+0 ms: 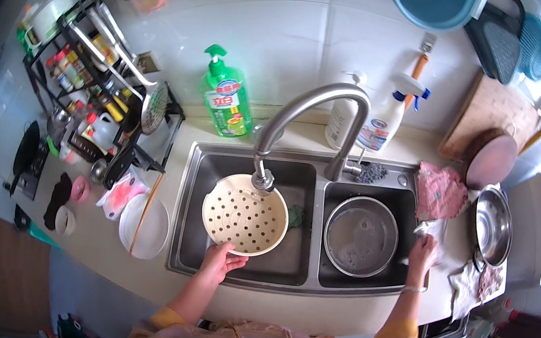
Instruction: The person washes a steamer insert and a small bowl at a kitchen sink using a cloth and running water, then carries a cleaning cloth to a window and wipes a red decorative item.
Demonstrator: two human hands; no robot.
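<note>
My left hand (220, 265) grips the near rim of a cream perforated plastic steamer tray (245, 221), thumb on top. The tray is held in the left sink basin (282, 266), under the head of a curved metal faucet (318, 93). Whether water runs from it, I cannot tell. At the right edge of the sink, my right hand (423, 252) has its fingers closed on a crumpled whitish cloth (434, 228). A round metal pot (360, 238) with foamy water stands in the right basin. Behind the tray, a green scrap of cloth (296, 216) lies partly hidden.
A green pump bottle of detergent (228, 98) and a white spray bottle (385, 118) stand behind the sink. On the right are a pink rag (439, 193) and a metal pan (493, 226). A white plate (155, 230) bears a chopstick (146, 214), left.
</note>
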